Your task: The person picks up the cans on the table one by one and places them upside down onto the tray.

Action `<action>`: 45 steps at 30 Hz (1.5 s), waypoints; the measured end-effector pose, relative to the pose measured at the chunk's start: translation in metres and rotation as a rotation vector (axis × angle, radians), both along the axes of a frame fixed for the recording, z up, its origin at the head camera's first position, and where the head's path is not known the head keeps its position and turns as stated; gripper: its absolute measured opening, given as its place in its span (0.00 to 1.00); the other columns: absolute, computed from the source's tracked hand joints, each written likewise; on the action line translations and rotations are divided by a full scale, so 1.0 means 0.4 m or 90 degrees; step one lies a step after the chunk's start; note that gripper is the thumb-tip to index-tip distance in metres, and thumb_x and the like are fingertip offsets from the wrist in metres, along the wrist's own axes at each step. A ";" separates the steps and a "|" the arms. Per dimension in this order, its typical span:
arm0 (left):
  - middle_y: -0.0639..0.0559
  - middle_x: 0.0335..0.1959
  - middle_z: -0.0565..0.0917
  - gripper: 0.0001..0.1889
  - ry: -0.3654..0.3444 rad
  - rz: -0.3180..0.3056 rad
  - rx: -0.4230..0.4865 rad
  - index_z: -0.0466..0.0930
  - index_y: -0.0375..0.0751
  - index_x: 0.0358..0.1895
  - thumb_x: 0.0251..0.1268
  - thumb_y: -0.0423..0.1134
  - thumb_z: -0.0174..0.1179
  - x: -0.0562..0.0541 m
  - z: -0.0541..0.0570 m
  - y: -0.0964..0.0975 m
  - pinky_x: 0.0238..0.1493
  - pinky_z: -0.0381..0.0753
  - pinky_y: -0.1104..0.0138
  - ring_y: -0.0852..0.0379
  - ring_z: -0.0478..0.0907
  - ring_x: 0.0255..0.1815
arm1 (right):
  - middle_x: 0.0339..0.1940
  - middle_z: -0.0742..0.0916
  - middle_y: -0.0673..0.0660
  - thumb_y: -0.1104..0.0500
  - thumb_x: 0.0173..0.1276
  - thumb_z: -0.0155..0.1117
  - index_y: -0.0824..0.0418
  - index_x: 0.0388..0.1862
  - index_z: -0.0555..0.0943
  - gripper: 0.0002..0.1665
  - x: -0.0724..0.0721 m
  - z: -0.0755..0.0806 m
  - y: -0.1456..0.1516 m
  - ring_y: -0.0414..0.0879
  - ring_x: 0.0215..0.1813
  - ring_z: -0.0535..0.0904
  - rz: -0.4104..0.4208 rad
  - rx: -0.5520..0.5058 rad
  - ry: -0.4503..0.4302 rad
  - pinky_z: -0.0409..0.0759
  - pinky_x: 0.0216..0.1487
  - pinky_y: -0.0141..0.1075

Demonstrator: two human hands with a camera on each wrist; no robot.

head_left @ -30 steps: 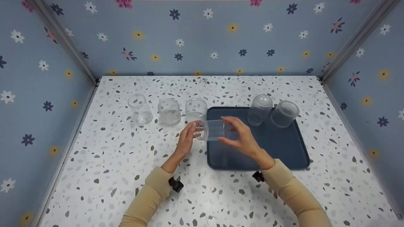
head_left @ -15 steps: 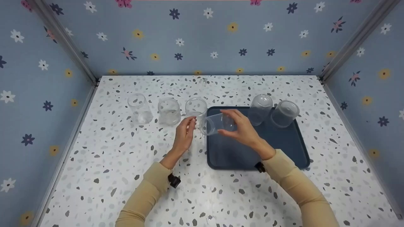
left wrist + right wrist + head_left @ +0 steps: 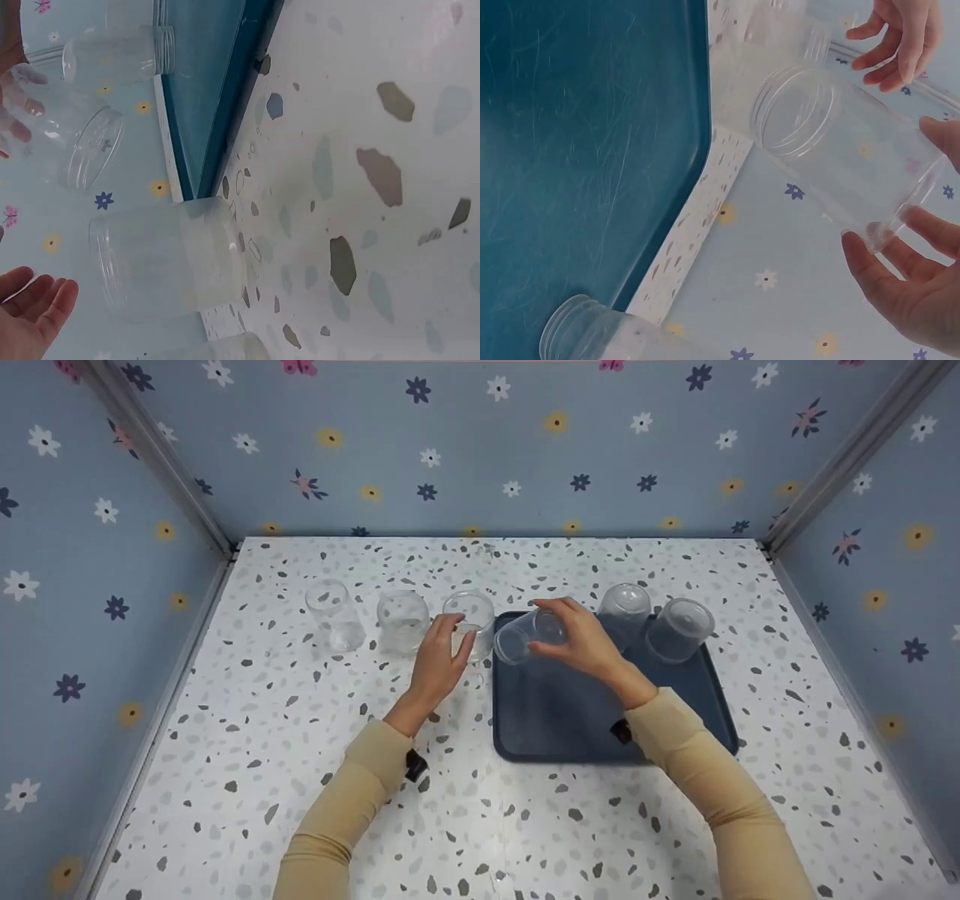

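Note:
My right hand (image 3: 589, 645) pinches a clear jar (image 3: 517, 643) near its base, thumb on one side and fingers on the other. The jar is tilted over the tray's back left corner, its threaded mouth (image 3: 795, 112) pointing down and left. My left hand (image 3: 439, 660) holds nothing; its thumb and fingers are spread close to another clear jar (image 3: 474, 604) standing mouth up on the table. In the left wrist view the left fingers (image 3: 56, 307) are apart from that standing jar (image 3: 169, 259).
Two more clear jars (image 3: 330, 611) (image 3: 403, 619) stand mouth up at the left. On the dark blue tray (image 3: 555, 720), two jars (image 3: 624, 607) (image 3: 679, 630) stand upside down at the back right. Flower-patterned walls (image 3: 480, 450) enclose the speckled table (image 3: 300, 735).
The right hand has carried the jar away from the left hand, back and slightly right, tilting its mouth downward. The left hand has left that jar and spread its fingers near the standing jar.

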State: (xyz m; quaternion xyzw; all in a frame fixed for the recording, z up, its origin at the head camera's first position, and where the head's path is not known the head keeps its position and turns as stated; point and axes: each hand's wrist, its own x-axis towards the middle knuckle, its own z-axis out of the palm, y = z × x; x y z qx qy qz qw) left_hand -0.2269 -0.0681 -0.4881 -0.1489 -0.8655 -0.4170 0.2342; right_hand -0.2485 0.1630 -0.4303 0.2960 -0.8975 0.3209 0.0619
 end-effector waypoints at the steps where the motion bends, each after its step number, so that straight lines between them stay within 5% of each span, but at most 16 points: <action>1: 0.43 0.44 0.74 0.16 0.004 0.007 -0.017 0.71 0.31 0.48 0.64 0.40 0.52 -0.005 0.001 0.001 0.47 0.71 0.62 0.49 0.72 0.47 | 0.50 0.76 0.59 0.48 0.52 0.68 0.63 0.59 0.69 0.38 -0.005 0.000 0.000 0.50 0.48 0.73 -0.007 0.011 -0.007 0.71 0.48 0.43; 13: 0.40 0.46 0.71 0.15 0.050 0.052 -0.141 0.72 0.30 0.45 0.59 0.38 0.56 -0.048 -0.006 0.018 0.49 0.69 0.59 0.47 0.69 0.48 | 0.54 0.74 0.65 0.49 0.52 0.68 0.62 0.61 0.68 0.39 -0.063 -0.017 -0.012 0.57 0.52 0.70 -0.066 0.129 -0.057 0.69 0.50 0.49; 22: 0.39 0.51 0.67 0.20 0.016 0.078 -0.211 0.69 0.31 0.49 0.60 0.44 0.55 -0.077 -0.008 0.027 0.48 0.68 0.56 0.46 0.65 0.53 | 0.57 0.71 0.69 0.45 0.51 0.67 0.60 0.62 0.67 0.41 -0.105 -0.041 -0.021 0.62 0.56 0.67 -0.080 0.162 -0.072 0.66 0.53 0.52; 32: 0.38 0.60 0.60 0.33 -0.129 0.096 -0.321 0.62 0.34 0.60 0.58 0.54 0.54 -0.108 -0.001 0.034 0.51 0.64 0.53 0.45 0.58 0.60 | 0.52 0.75 0.68 0.50 0.51 0.68 0.65 0.60 0.69 0.39 -0.129 -0.038 -0.049 0.59 0.50 0.72 -0.090 0.241 -0.066 0.71 0.48 0.49; 45: 0.40 0.65 0.55 0.43 -0.291 0.066 -0.347 0.56 0.40 0.66 0.50 0.60 0.58 -0.153 0.023 0.029 0.55 0.60 0.48 0.42 0.53 0.63 | 0.50 0.76 0.67 0.48 0.50 0.68 0.65 0.59 0.70 0.40 -0.145 -0.040 -0.065 0.59 0.48 0.73 -0.110 0.275 -0.083 0.73 0.47 0.48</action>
